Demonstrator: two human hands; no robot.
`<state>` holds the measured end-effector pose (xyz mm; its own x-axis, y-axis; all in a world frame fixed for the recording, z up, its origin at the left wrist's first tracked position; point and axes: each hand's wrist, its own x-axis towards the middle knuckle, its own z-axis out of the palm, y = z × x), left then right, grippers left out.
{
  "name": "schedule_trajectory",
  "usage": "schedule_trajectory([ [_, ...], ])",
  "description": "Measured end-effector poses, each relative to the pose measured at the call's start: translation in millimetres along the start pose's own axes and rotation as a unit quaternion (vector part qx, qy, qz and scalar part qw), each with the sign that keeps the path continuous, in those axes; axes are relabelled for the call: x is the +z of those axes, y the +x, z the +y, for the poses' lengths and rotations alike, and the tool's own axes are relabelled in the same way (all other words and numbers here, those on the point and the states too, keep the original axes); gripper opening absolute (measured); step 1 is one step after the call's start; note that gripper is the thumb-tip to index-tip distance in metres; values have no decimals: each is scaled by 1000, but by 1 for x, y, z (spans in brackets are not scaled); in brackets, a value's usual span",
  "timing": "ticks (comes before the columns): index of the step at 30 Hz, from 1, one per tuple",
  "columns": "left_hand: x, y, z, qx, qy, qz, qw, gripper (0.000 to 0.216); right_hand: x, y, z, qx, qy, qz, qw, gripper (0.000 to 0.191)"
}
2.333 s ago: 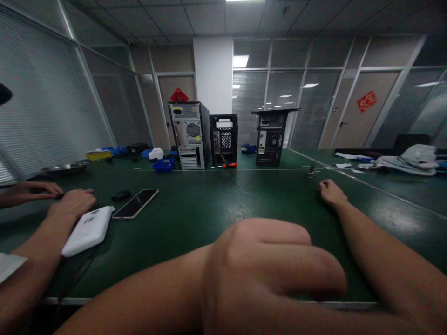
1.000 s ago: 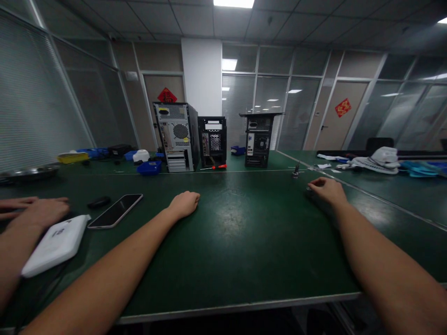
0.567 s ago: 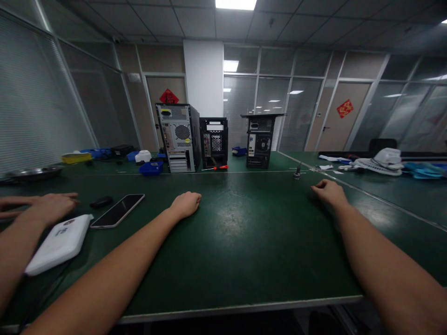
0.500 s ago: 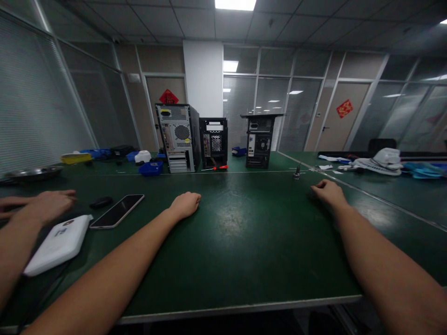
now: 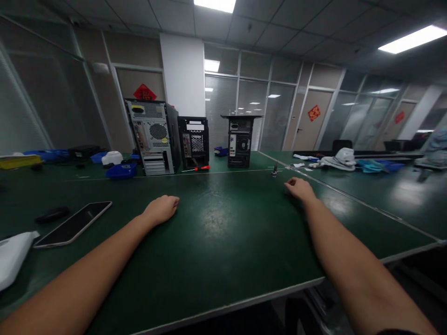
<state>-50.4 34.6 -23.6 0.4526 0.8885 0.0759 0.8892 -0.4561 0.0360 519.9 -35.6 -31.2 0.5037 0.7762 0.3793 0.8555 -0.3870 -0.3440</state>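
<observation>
My left hand rests on the green tabletop as a loose fist, with nothing showing in it. On the right, my right hand also lies on the table, its fingers curled together; a dark patch under the fingertips could be shadow or a small object. Just beyond that hand stands a small dark metal piece, apart from the fingers. A phone with a dark screen lies left of my left forearm, beside a small black object.
Farther back stand a large computer case, a smaller black case and another case with a panel on top. A red-handled screwdriver and a blue tray lie before them. White gloves sit at right.
The view has swung to the right, so everything appears shifted left. Another person's hands at the left edge have gone out of view. My two hands keep about the same pose.
</observation>
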Motion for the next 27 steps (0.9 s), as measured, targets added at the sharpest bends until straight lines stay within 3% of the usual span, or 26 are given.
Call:
schedule_trajectory([
  [6, 0, 2, -2, 2, -16, -13, 1000, 18, -6, -13, -10, -27, -3, -27, 999, 41],
  [10, 0, 3, -5, -4, -27, -13, 1000, 18, -7, -24, -25, -60, 10, -7, 998, 37],
  [13, -3, 2, 0, 6, -23, -15, 1000, 16, -7, -31, -50, -106, 15, 11, 994, 41],
  [16, -13, -2, 19, 40, -26, 4, 999, 16, -5, -39, -89, -175, 50, 26, 983, 46],
  [19, -24, -8, 52, 69, -75, 20, 995, 29, -1, -59, -138, -288, 129, 17, 949, 46],
  [22, -28, -13, 83, 106, -130, 23, 986, 45, 2, -92, -185, -415, 178, -29, 892, 45],
  [25, -19, -16, 101, 171, -160, 41, 971, 44, 5, -127, -218, -512, 190, -63, 836, 49],
  [27, -8, -19, 107, 212, -175, 61, 960, 37, 9, -145, -229, -547, 183, -74, 814, 59],
])
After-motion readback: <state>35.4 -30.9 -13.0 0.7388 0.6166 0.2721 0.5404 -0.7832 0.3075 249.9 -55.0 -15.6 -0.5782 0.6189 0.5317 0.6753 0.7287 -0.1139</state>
